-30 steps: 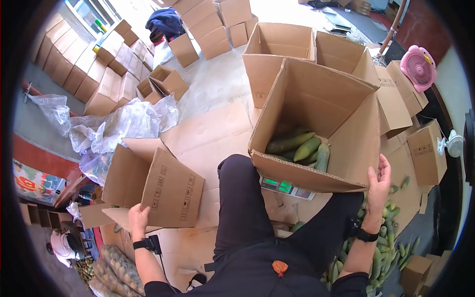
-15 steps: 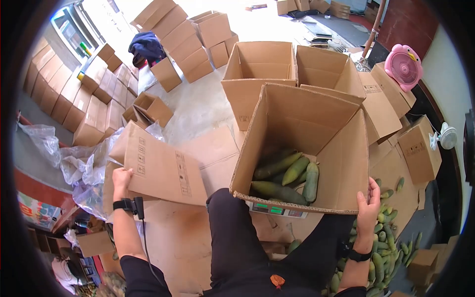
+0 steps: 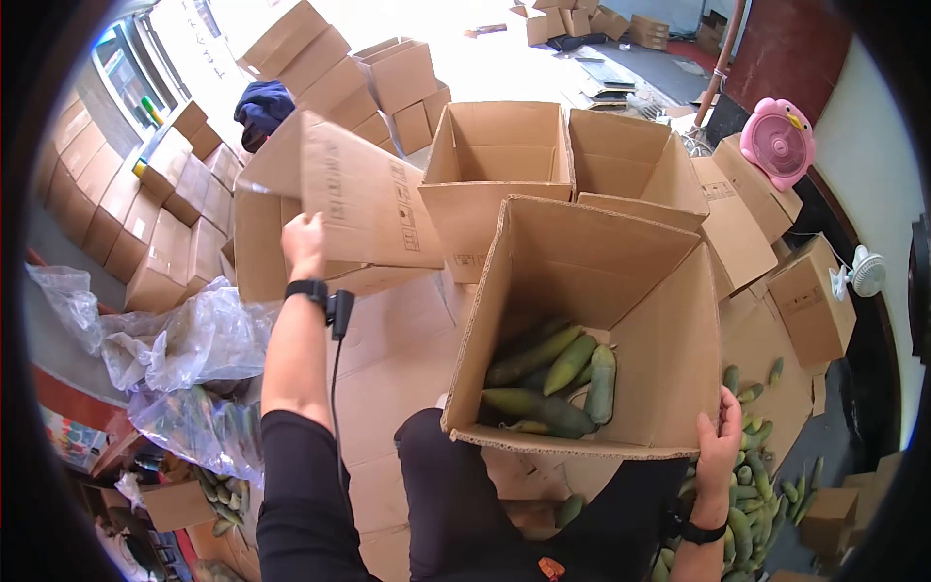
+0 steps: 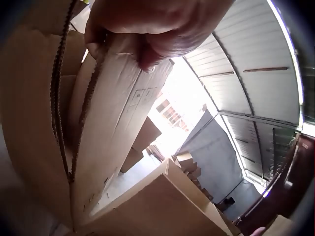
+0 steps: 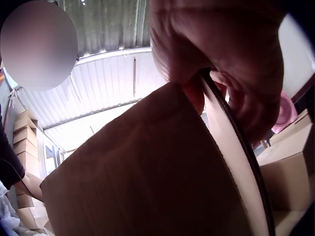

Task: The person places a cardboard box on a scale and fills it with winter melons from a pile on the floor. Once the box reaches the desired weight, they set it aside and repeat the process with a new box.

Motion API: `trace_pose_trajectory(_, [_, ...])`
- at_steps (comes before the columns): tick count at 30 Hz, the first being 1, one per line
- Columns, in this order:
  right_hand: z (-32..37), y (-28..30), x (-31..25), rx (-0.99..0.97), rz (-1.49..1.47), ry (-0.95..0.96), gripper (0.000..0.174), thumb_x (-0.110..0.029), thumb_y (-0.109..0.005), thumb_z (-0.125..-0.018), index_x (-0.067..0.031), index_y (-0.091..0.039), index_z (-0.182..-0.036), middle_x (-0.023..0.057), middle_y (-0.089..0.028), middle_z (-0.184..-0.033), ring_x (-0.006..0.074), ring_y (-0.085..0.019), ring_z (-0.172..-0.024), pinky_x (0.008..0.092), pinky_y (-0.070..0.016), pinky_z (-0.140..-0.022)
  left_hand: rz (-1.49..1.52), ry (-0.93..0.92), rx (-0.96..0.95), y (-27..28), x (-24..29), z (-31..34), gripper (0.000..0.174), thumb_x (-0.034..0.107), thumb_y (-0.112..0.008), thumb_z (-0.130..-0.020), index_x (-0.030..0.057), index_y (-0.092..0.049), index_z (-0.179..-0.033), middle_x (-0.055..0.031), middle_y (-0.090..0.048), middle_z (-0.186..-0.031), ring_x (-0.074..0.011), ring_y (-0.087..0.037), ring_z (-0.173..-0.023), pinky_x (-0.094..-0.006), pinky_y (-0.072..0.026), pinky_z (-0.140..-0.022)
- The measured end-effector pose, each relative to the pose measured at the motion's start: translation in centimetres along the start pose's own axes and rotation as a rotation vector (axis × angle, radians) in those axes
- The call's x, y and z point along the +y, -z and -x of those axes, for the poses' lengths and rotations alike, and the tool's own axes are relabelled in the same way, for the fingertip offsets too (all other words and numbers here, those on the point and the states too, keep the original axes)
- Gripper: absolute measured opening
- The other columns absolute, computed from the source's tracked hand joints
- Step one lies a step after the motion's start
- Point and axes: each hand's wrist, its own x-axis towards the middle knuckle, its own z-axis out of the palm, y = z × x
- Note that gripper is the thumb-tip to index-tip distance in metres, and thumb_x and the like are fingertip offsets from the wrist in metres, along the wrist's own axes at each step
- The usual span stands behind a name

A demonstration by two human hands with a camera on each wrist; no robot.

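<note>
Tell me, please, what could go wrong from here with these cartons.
The raised carton, gripped at one edge by the left hand, could slip or knock the open carton beside it. A tug by the right hand on the gourd carton's rim might tilt it, letting the green gourds inside roll and bruise.

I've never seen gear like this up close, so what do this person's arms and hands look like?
Both the left hand and right hand are ungloved. A black sleeve covers the left upper arm. The left wrist wears a black band with a small, boxy black device and a thin, dark cable. The right wrist has a black band too.
</note>
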Motion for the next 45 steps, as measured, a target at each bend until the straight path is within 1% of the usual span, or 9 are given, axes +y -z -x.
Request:
trace_pose_trajectory(8, [-0.2, -0.4, 0.1, 0.018, -0.027, -0.069, 0.040, -0.003, -0.051, -0.088, 0.0037, -0.042, -0.127, 0.0102, -0.053, -0.118, 0.0164, -0.050, -0.109, 0.0307, -0.0372, -0.097, 0.040, -0.197, -0.284, -12.5, 5.8, 4.7, 0.025, 0.018, -0.055, -0.086, 0.0109, -0.066, -0.108, -0.0169, -0.066, -0.101, -0.0331, -0.061, -0.098, -0.0422, -0.0481, -0.084])
trace_pose_trajectory(12, [-0.3, -0.5, -0.1, 0.017, -0.026, -0.062, 0.041, -0.004, -0.051, -0.089, 0.0039, -0.041, -0.127, 0.0106, -0.053, -0.119, 0.0167, -0.050, -0.110, 0.0306, -0.0372, -0.097, 0.134, -0.225, -0.248, -12.6, 6.3, 5.2, 0.031, 0.016, -0.054, -0.087, 0.0117, -0.061, -0.117, -0.0180, -0.065, -0.100, -0.0340, -0.062, -0.096, -0.0429, -0.0479, -0.083])
trace_pose_trajectory(17, [-1.0, 0.0, -1.3, -0.095, 0.093, -0.051, 0.043, -0.006, -0.053, -0.085, 0.0050, -0.043, -0.126, 0.0106, -0.056, -0.115, 0.0168, -0.052, -0.108, 0.0287, -0.0385, -0.096, 0.262, -0.520, -0.351, -7.2, 8.0, 8.0, 0.053, 0.028, -0.066, -0.084, -0.0041, -0.052, -0.123, -0.0219, -0.058, -0.116, -0.0311, -0.057, -0.108, -0.0378, -0.0477, -0.088])
trace_pose_trajectory(20, [-2.8, 2.2, -3.0, -0.363, 0.242, -0.187, 0.038, -0.008, -0.057, -0.082, 0.0043, -0.050, -0.118, 0.0078, -0.061, -0.104, 0.0155, -0.057, -0.093, 0.0283, -0.0449, -0.085, 0.781, 0.021, -1.071, 3.6, 13.1, 14.5, 0.061, 0.037, -0.058, -0.091, -0.0016, -0.040, -0.135, -0.0119, -0.057, -0.119, -0.0189, -0.058, -0.102, -0.0273, -0.0514, -0.064])
trace_pose_trajectory(23, [-7.0, 3.5, -3.5, -0.349, 0.777, -0.096, 0.024, -0.020, -0.064, -0.078, 0.0031, -0.062, -0.085, 0.0046, -0.060, -0.067, 0.0130, -0.055, -0.062, 0.0282, -0.0464, -0.059, 0.586, -0.108, -1.298, 8.9, 15.0, 19.1, 0.072, 0.043, -0.064, -0.085, -0.0035, -0.039, -0.133, -0.0179, -0.053, -0.125, -0.0247, -0.059, -0.101, -0.0334, -0.0536, -0.068])
trace_pose_trajectory(25, [-9.1, 1.8, -4.5, -0.338, 0.917, -0.092, 0.034, -0.028, -0.066, -0.074, 0.0054, -0.060, -0.075, 0.0087, -0.054, -0.058, 0.0142, -0.056, -0.060, 0.0299, -0.0470, -0.057, 0.259, -0.604, -0.929, 8.8, 15.0, 21.1, 0.058, 0.038, -0.062, -0.084, -0.0017, -0.050, -0.125, -0.0206, -0.059, -0.117, -0.0296, -0.060, -0.103, -0.0393, -0.0516, -0.076])
trace_pose_trajectory(28, [-11.2, -0.1, -3.0, -0.392, 0.753, -0.370, 0.035, -0.026, -0.064, -0.072, 0.0087, -0.061, -0.076, 0.0157, -0.058, -0.060, 0.0197, -0.061, -0.059, 0.0344, -0.0485, -0.057, -0.138, -0.421, -1.011, 9.1, 15.7, 20.7, 0.046, 0.035, -0.063, -0.079, -0.0017, -0.062, -0.106, -0.0242, -0.064, -0.099, -0.0362, -0.062, -0.095, -0.0435, -0.0490, -0.082])
trace_pose_trajectory(33, [-11.4, -3.2, -6.3, -0.389, 0.959, -0.035, 0.030, -0.018, -0.056, -0.067, 0.0103, -0.064, -0.073, 0.0251, -0.063, -0.066, 0.0340, -0.065, -0.061, 0.0390, -0.0509, -0.060, -0.115, -0.447, -0.846, 7.5, 11.7, 17.8, 0.037, 0.034, -0.064, -0.075, -0.0017, -0.067, -0.087, -0.0223, -0.066, -0.086, -0.0371, -0.063, -0.087, -0.0426, -0.0500, -0.079])
trace_pose_trajectory(45, [-10.4, -15.0, -13.9, -0.524, 0.891, 0.213, 0.030, -0.020, -0.054, -0.069, 0.0087, -0.063, -0.067, 0.0238, -0.061, -0.062, 0.0372, -0.065, -0.065, 0.0400, -0.0525, -0.066, -0.007, -0.355, -0.646, 15.0, 1.6, 11.7, 0.032, 0.027, -0.063, -0.073, -0.0045, -0.065, -0.079, -0.0231, -0.063, -0.074, -0.0342, -0.064, -0.072, -0.0405, -0.0501, -0.066])
